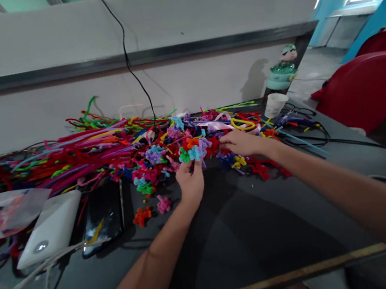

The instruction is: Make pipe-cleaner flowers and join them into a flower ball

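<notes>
My left hand (191, 182) is closed in a pinch on a small bunch of pipe-cleaner flowers (194, 152), with orange, green, light blue and purple blooms facing up. To its right, my right hand (240, 142) reaches into the pile, fingers bent together against red pipe-cleaner flowers (213, 147); what lies between its fingertips is hidden. Left of my left hand sits a heap of finished flowers (147, 176) in several colours. A pink flower (164, 204) and an orange flower (142, 217) lie singly on the dark tabletop (245, 222).
Loose pipe cleaners (74, 152) spread along the wall at the left. A black phone (103, 216), a white device (50, 227) and a plastic bag (11, 211) lie at left. On the right stand a paper cup (275, 105), a green figurine (280, 70) and a red chair (372, 89).
</notes>
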The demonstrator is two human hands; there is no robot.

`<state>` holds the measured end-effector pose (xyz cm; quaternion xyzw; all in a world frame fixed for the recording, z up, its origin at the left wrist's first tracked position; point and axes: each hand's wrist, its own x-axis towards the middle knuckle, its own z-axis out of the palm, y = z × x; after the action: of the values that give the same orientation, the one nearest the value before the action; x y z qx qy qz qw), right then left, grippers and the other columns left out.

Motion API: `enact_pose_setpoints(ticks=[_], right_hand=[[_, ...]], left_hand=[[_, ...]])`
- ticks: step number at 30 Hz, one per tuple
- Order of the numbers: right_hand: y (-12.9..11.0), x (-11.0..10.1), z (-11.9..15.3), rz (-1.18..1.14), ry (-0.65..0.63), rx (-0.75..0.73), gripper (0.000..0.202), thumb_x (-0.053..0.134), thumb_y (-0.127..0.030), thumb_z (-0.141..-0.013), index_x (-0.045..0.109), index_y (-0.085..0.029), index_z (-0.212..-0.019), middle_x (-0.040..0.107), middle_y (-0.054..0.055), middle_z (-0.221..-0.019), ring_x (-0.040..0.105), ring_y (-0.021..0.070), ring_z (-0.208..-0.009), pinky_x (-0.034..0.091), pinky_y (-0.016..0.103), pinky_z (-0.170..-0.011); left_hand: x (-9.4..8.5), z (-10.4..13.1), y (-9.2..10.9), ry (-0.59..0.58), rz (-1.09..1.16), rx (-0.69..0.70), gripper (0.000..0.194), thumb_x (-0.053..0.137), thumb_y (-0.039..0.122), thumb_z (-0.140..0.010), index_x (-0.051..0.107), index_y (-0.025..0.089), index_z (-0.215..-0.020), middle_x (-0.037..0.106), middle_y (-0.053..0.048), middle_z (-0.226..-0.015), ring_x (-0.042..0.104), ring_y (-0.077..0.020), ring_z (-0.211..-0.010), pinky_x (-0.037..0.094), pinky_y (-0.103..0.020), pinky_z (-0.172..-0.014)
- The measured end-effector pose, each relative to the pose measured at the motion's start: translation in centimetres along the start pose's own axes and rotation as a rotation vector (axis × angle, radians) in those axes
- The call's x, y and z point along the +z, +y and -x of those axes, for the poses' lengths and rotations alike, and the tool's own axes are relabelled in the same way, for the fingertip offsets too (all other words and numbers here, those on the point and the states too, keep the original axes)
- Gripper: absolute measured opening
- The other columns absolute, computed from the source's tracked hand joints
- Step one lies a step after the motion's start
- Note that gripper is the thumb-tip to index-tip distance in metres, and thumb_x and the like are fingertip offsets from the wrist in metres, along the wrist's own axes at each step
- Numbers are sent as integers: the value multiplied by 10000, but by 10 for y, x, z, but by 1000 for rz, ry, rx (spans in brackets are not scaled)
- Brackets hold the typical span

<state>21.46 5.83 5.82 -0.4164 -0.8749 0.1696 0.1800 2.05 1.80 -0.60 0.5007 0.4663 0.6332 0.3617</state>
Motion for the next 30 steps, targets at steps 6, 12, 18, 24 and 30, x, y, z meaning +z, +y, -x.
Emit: enact_pose_setpoints(ticks=[6, 12, 18, 24, 30], right_hand=[[-25, 25, 31, -672, 73, 103, 194, 406, -231, -893, 585, -168, -933, 642, 13, -715, 626, 128, -695, 475, 256, -678], [-30, 62, 45, -407, 430, 134, 184, 462, -244, -881, 632, -175, -896, 663, 43, -773, 620, 166, -728, 467, 282, -691], [-22, 68, 51, 69, 531, 152, 189, 478, -162, -850, 665, -179, -875, 659, 84, -869, 603, 198, -812, 468, 303, -720], [-24, 69, 53, 114, 466, 84, 207, 469, -131, -851, 669, -186, -860, 668, 81, -853, 597, 207, -869, 477, 315, -758], [-20, 68, 54, -7, 520, 110, 206, 477, -122, -843, 668, -195, -872, 660, 59, -826, 599, 183, -800, 472, 299, -728]], left_hand=[[9, -1, 8, -156, 501, -387, 271, 768, 396, -591, 680, 158, -686, 618, 34, -618, 494, -56, -549, 388, -185, -563], [10, 6, 3, -325, 404, -379, 287, 770, 418, -580, 693, 157, -672, 617, 31, -596, 480, -59, -538, 375, -196, -564], [6, 1, -4, -336, 90, -138, 222, 713, 374, -652, 721, 171, -743, 670, -11, -729, 559, -123, -670, 418, -234, -659], [3, -2, -12, -362, -80, -47, 202, 667, 359, -698, 718, 164, -704, 653, -11, -653, 553, -133, -609, 419, -244, -613], [5, -5, 1, -218, 97, -152, 237, 706, 361, -659, 731, 151, -769, 697, -22, -702, 599, -142, -686, 444, -254, -689]])
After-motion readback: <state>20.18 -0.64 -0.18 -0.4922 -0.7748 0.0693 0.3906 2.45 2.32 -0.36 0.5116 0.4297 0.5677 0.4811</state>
